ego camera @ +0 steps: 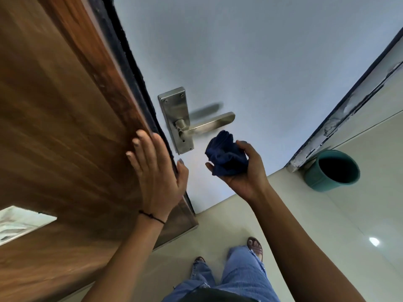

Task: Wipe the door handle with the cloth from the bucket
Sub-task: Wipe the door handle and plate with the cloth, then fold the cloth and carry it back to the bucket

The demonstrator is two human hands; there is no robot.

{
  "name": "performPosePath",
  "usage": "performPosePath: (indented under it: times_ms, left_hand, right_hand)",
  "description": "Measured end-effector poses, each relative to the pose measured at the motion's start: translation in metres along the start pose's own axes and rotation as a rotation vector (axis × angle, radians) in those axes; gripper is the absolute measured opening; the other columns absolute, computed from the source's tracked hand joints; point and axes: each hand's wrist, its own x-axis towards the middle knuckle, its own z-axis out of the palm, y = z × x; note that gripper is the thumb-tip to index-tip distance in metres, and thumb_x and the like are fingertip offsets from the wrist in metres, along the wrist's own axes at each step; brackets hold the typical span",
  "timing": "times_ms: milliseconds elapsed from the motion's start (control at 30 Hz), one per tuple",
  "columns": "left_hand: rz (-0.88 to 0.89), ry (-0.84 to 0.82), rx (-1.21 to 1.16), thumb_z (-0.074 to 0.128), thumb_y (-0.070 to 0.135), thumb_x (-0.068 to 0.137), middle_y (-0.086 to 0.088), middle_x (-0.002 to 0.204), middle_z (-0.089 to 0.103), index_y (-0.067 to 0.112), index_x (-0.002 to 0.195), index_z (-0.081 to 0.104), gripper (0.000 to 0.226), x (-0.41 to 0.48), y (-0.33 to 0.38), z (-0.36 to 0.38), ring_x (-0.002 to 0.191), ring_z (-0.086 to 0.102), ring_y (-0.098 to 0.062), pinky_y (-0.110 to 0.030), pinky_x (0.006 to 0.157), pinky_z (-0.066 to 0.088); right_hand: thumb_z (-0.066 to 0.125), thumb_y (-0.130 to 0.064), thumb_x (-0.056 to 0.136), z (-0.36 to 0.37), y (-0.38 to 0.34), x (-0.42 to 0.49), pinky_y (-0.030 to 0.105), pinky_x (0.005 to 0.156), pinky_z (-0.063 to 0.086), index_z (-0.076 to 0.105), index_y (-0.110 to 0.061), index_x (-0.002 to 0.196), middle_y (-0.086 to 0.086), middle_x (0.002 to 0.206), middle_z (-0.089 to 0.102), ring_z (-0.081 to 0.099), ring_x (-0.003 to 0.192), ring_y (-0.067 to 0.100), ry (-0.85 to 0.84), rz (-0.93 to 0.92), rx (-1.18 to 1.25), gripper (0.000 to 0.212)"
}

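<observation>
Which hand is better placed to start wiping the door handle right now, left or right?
Right. The right hand already holds the bunched dark blue cloth just below the metal door handle, not yet touching it. The left hand is flat against the wooden door's edge, steadying it, and holds nothing.

Cloth (226, 156) partly hidden in right hand (242, 171); bucket (332, 171) interior dark.
</observation>
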Motion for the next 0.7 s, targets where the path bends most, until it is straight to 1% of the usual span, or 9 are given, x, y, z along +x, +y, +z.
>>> performPosePath:
  times_ms: [67, 167, 233, 300, 400, 433, 500, 533, 700]
  left_hand:
    - [0.155, -0.075, -0.166, 0.049, 0.022, 0.088, -0.008, 0.160, -0.014, 0.012, 0.151, -0.010, 0.087, 0.001, 0.023, 0.008, 0.147, -0.011, -0.020, -0.041, 0.120, 0.000]
    - [0.231, -0.329, -0.506, 0.051, 0.015, 0.091, -0.007, 0.158, 0.013, 0.003, 0.150, 0.015, 0.071, 0.002, 0.069, 0.028, 0.147, 0.014, -0.018, -0.040, 0.119, 0.019]
    - [0.002, -0.540, -0.770, 0.047, 0.019, 0.095, -0.002, 0.157, 0.023, 0.009, 0.150, 0.021, 0.062, 0.004, 0.111, 0.039, 0.144, 0.022, -0.009, -0.028, 0.118, 0.020]
    - [-0.375, -0.809, -1.014, 0.044, 0.026, 0.099, 0.003, 0.155, 0.028, 0.022, 0.150, 0.019, 0.057, 0.009, 0.155, 0.047, 0.139, 0.030, -0.004, -0.022, 0.113, 0.025]
    - [-0.819, -1.242, -1.243, 0.041, 0.044, 0.097, -0.001, 0.147, 0.043, 0.025, 0.140, 0.036, 0.047, 0.010, 0.228, 0.081, 0.125, 0.048, -0.013, -0.027, 0.107, 0.032]
    - [-0.911, -1.354, -1.326, 0.042, 0.054, 0.093, -0.003, 0.144, 0.047, 0.022, 0.135, 0.042, 0.052, 0.007, 0.249, 0.091, 0.122, 0.052, -0.015, -0.030, 0.108, 0.035]
    - [-1.001, -1.479, -1.486, 0.047, 0.065, 0.084, -0.005, 0.133, 0.058, 0.016, 0.132, 0.050, 0.068, 0.003, 0.302, 0.107, 0.119, 0.058, -0.020, -0.038, 0.108, 0.039]
    - [-1.024, -1.511, -1.543, 0.047, 0.065, 0.084, -0.005, 0.126, 0.063, 0.016, 0.128, 0.055, 0.066, 0.003, 0.330, 0.113, 0.116, 0.060, -0.021, -0.040, 0.105, 0.042]
    - [-1.058, -1.547, -1.608, 0.064, 0.034, 0.087, -0.010, 0.106, 0.069, 0.006, 0.104, 0.065, 0.033, 0.008, 0.448, 0.134, 0.095, 0.066, -0.021, -0.034, 0.082, 0.052]
  right_hand:
    - [0.046, -0.016, 0.092, -0.012, -0.015, -0.010, 0.049, 0.094, 0.049, 0.065, -0.007, 0.099, 0.017, 0.100, 0.068, 0.066, 0.090, 0.033, -0.013, -0.062, -0.115, 0.021]
    - [0.040, -0.015, 0.089, -0.040, -0.044, -0.024, 0.037, 0.079, 0.045, 0.059, -0.008, 0.096, 0.011, 0.091, 0.063, 0.059, 0.086, 0.024, 0.025, -0.117, -0.216, 0.022]
    - [0.041, -0.016, 0.089, -0.065, -0.071, -0.036, 0.035, 0.073, 0.043, 0.058, -0.008, 0.097, 0.011, 0.094, 0.059, 0.055, 0.089, 0.024, 0.110, -0.143, -0.242, 0.020]
    - [0.043, -0.015, 0.089, -0.092, -0.098, -0.049, 0.035, 0.068, 0.043, 0.059, -0.007, 0.097, 0.011, 0.091, 0.060, 0.056, 0.086, 0.024, 0.215, -0.160, -0.255, 0.019]
    - [0.044, -0.012, 0.089, -0.135, -0.150, -0.075, 0.033, 0.057, 0.045, 0.059, -0.007, 0.094, 0.010, 0.085, 0.062, 0.058, 0.074, 0.024, 0.326, -0.199, -0.230, 0.016]
    - [0.044, -0.011, 0.089, -0.149, -0.164, -0.081, 0.033, 0.055, 0.046, 0.058, -0.006, 0.095, 0.011, 0.087, 0.062, 0.058, 0.073, 0.024, 0.349, -0.206, -0.222, 0.016]
    - [0.044, -0.011, 0.089, -0.181, -0.199, -0.097, 0.033, 0.053, 0.046, 0.058, -0.003, 0.097, 0.012, 0.088, 0.062, 0.058, 0.071, 0.025, 0.399, -0.211, -0.222, 0.018]
    - [0.045, -0.011, 0.088, -0.196, -0.216, -0.105, 0.033, 0.054, 0.046, 0.058, -0.002, 0.099, 0.013, 0.087, 0.063, 0.059, 0.070, 0.025, 0.428, -0.209, -0.225, 0.019]
    - [0.050, -0.013, 0.089, -0.270, -0.288, -0.133, 0.033, 0.052, 0.051, 0.060, 0.003, 0.109, 0.020, 0.090, 0.072, 0.069, 0.069, 0.029, 0.544, -0.185, -0.227, 0.028]
